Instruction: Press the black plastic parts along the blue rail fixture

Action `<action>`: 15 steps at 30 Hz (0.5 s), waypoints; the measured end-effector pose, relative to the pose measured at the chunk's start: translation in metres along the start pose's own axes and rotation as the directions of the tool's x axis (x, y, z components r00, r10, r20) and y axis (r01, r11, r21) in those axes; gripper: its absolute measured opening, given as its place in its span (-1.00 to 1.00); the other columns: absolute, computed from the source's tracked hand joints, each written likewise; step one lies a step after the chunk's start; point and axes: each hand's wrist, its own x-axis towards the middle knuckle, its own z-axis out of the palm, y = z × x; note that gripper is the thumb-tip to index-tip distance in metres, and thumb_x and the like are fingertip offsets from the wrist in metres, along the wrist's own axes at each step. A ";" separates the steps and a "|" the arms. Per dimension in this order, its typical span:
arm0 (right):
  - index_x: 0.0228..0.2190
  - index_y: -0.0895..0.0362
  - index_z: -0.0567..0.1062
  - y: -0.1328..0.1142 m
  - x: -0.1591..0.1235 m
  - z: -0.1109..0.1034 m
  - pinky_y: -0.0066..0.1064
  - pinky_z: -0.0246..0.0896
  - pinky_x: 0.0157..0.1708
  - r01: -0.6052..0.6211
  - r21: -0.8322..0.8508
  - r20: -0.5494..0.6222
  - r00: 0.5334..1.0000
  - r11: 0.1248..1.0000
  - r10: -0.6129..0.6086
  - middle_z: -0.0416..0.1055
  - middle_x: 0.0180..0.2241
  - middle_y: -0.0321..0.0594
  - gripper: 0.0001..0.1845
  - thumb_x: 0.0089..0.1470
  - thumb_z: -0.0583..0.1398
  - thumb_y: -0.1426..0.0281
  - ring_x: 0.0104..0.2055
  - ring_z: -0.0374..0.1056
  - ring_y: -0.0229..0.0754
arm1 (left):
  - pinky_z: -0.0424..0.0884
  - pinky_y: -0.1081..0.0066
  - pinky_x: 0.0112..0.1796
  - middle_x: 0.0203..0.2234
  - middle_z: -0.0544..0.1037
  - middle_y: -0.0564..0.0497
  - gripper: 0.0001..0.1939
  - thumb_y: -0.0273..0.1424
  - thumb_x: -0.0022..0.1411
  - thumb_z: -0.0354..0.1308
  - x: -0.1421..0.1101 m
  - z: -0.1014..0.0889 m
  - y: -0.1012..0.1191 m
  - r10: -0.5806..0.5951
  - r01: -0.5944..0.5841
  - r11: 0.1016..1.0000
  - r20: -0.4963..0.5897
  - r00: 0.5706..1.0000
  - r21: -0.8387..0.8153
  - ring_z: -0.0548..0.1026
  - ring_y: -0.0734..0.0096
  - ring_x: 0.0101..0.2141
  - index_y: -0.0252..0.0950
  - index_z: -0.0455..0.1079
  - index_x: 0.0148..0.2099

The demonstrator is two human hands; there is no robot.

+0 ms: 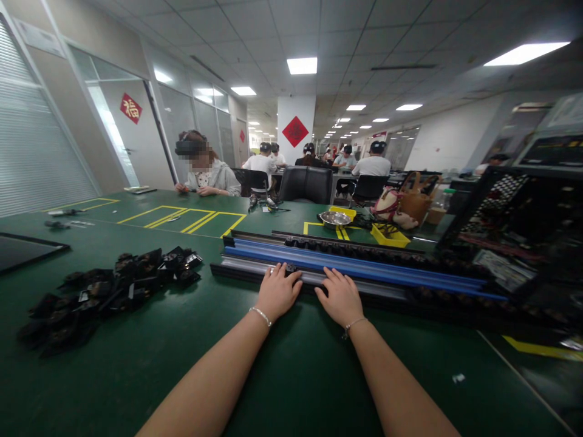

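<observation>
My left hand [277, 291] and my right hand [340, 296] rest side by side on a long rail assembly [410, 280] that lies across the green table [282, 376]. The assembly has a grey near rail, blue strips [364, 264] behind it and rows of small black parts along the far rail. The fingers of both hands are stretched forward and lie flat over the grey rail. A small black part [290, 267] sits at my left fingertips. Each wrist wears a thin bracelet.
A heap of small black parts [109, 285] lies at the left. A dark tray [27, 249] is at the far left, yellow bins [390, 235] and a metal bowl [334, 218] behind the rails, black crates [523, 218] at the right. A person [204, 176] sits across the table; others sit farther back.
</observation>
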 end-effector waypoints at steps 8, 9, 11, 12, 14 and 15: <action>-0.32 0.09 0.52 0.000 0.000 -0.001 -0.11 -0.13 0.15 -0.009 0.008 0.006 1.000 1.000 0.009 0.20 0.16 -0.20 -0.69 0.10 0.04 0.21 0.20 0.06 -0.05 | 0.09 0.09 0.10 0.06 0.40 -0.07 -0.57 -0.15 0.31 -0.22 0.002 -0.003 -0.002 -0.021 0.020 1.000 0.010 1.000 0.017 0.25 0.15 0.12 -0.02 0.35 0.07; -0.32 0.09 0.52 0.000 0.000 0.000 -0.12 -0.14 0.15 -0.009 0.007 0.007 1.000 1.000 0.009 0.20 0.16 -0.20 -0.68 0.10 0.04 0.21 0.20 0.06 -0.05 | 0.09 0.09 0.10 0.06 0.40 -0.07 -0.57 -0.15 0.31 -0.22 0.002 -0.003 -0.003 -0.022 0.022 1.000 0.007 1.000 0.019 0.26 0.15 0.11 -0.01 0.35 0.07; -0.32 0.09 0.52 0.000 0.000 0.000 -0.12 -0.14 0.15 -0.007 0.006 0.008 1.000 1.000 0.007 0.20 0.16 -0.20 -0.68 0.10 0.04 0.20 0.20 0.06 -0.05 | 0.09 0.10 0.10 0.05 0.41 -0.07 -0.57 -0.16 0.31 -0.22 0.003 -0.003 -0.004 -0.026 0.026 0.999 0.003 1.000 0.022 0.26 0.15 0.11 -0.01 0.36 0.07; -0.31 0.09 0.52 -0.001 0.000 0.000 -0.12 -0.14 0.15 -0.006 0.006 0.007 1.000 1.000 0.006 0.20 0.16 -0.20 -0.68 0.10 0.04 0.20 0.20 0.06 -0.06 | 0.09 0.10 0.11 0.05 0.41 -0.07 -0.58 -0.16 0.31 -0.22 0.003 -0.003 -0.004 -0.029 0.029 0.999 0.002 1.000 0.021 0.27 0.15 0.11 -0.01 0.36 0.07; -0.31 0.09 0.52 -0.001 0.001 0.000 -0.12 -0.14 0.15 -0.004 0.005 0.003 1.000 1.000 0.004 0.21 0.16 -0.20 -0.68 0.10 0.03 0.21 0.20 0.06 -0.06 | 0.07 0.09 0.11 0.05 0.41 -0.07 -0.58 -0.16 0.31 -0.21 0.002 -0.004 -0.005 -0.041 0.041 0.999 0.002 0.999 0.018 0.27 0.15 0.11 -0.01 0.36 0.07; -0.31 0.09 0.52 -0.001 0.000 0.001 -0.12 -0.13 0.15 -0.004 0.005 0.001 1.000 1.000 0.004 0.21 0.16 -0.19 -0.68 0.10 0.03 0.21 0.20 0.06 -0.06 | 0.06 0.08 0.12 0.05 0.41 -0.07 -0.58 -0.17 0.31 -0.21 0.002 -0.004 -0.006 -0.048 0.048 0.999 0.002 0.999 0.017 0.27 0.14 0.11 -0.01 0.37 0.06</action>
